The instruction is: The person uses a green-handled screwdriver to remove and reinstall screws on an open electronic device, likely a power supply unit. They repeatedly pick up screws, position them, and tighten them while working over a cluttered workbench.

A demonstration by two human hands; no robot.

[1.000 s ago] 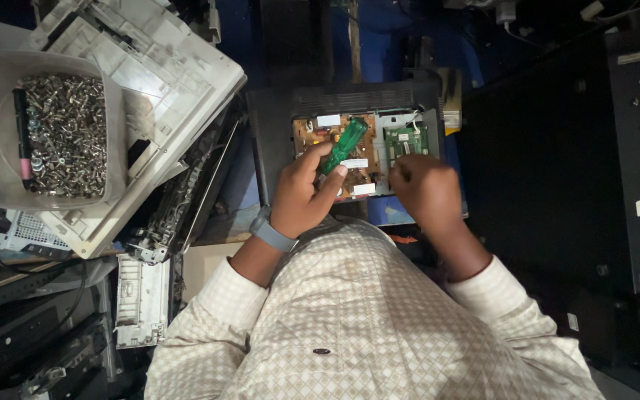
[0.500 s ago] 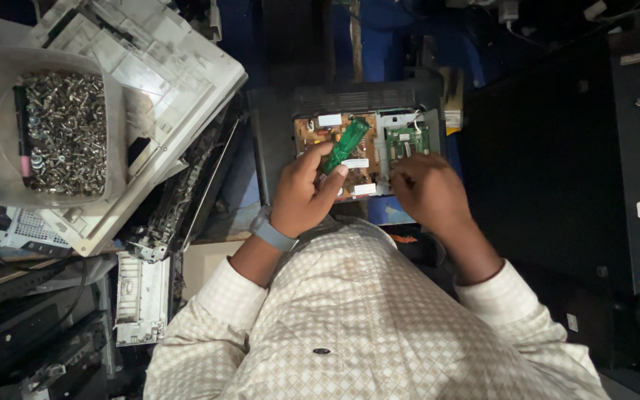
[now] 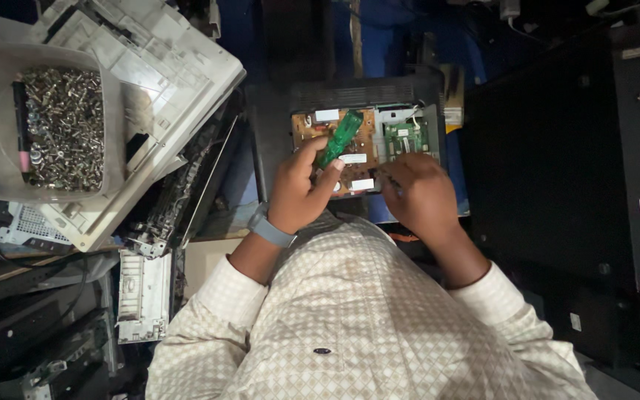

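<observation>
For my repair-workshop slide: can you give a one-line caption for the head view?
Left hand grips a green-handled screwdriver over an opened device's brown circuit board, right hand resting beside it.

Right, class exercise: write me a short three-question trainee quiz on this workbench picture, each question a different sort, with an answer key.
1. True or false: the left hand grips a green-handled screwdriver.
2. Multiple choice: what fills the clear plastic tub at the upper left? A) coiled cables B) loose metal screws C) batteries
3. Short answer: what does the right hand rest on?

Key
1. True; the green handle sticks up from its fingers.
2. B; a heap of small silvery screws.
3. The lower right edge of the brown circuit board inside the open dark device casing. Whether it holds anything small cannot be told.
</observation>
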